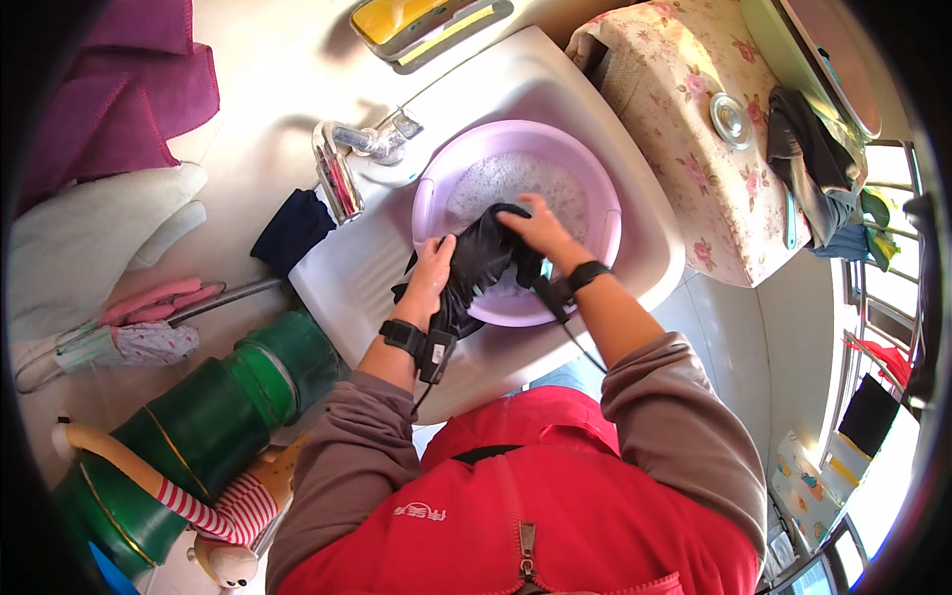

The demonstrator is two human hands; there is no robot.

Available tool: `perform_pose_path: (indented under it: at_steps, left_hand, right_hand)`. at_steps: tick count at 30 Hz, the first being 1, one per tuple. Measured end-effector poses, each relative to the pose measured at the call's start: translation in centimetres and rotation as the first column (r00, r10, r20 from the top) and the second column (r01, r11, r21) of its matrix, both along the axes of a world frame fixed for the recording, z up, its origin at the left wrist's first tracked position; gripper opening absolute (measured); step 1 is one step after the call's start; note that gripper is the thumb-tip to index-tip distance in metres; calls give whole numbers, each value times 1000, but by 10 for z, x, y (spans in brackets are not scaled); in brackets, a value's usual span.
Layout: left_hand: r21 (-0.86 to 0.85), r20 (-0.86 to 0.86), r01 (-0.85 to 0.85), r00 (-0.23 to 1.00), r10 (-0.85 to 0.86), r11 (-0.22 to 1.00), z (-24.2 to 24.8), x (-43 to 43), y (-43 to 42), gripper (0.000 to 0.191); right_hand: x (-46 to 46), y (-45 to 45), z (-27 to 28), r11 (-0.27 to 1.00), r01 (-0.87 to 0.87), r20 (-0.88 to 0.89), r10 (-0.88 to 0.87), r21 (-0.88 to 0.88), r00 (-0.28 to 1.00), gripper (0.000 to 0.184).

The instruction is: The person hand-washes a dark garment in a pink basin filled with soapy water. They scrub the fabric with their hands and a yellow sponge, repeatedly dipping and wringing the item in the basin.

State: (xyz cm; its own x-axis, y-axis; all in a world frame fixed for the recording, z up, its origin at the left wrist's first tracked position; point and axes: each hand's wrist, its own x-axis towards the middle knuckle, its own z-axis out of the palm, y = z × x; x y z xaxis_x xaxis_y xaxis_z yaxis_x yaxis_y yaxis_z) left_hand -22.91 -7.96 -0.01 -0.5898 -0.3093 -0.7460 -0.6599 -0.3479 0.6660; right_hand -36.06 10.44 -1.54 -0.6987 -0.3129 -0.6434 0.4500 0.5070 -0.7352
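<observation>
A wet black cloth garment [476, 256] is bunched between my two hands, over the near side of a pale purple plastic basin [610, 201]. Foamy water [520, 182] lies in the basin's bottom. My left hand [428, 279] grips the cloth at the basin's left rim, thumb pointing up. My right hand [543, 230] holds the garment's upper right part above the suds. Some of the cloth hangs over the rim near my left wrist. Both wrists wear black straps with small devices and cables. The garment's underside is hidden.
The basin stands in a white ceramic washbasin [364, 290] with a ribbed ledge and a chrome faucet [342, 178]. Dark blue cloth [294, 230] hangs at its left corner. A flowered cover [692, 156] drapes a bulky object at right. Green containers [201, 424] and a plush monkey [238, 513] are at lower left.
</observation>
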Motion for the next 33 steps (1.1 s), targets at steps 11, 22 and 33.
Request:
perform_pose_path:
  at_steps: [11,22,33]
  left_hand:
    - [-380,656,925,258,-709,-15,0,-26,32,85]
    - [642,-87,-232,925,370,731,33,-25,-5,31]
    - [400,27,-109,994,107,910,13,-18,18,32]
  right_hand:
    - [43,-19,-66,510,-622,164,680,594,715,91]
    - [47,5,7,948,-283,-541,165,-142,825,44]
    - [43,-45,53,969,36,-143,-73,-246,987,47]
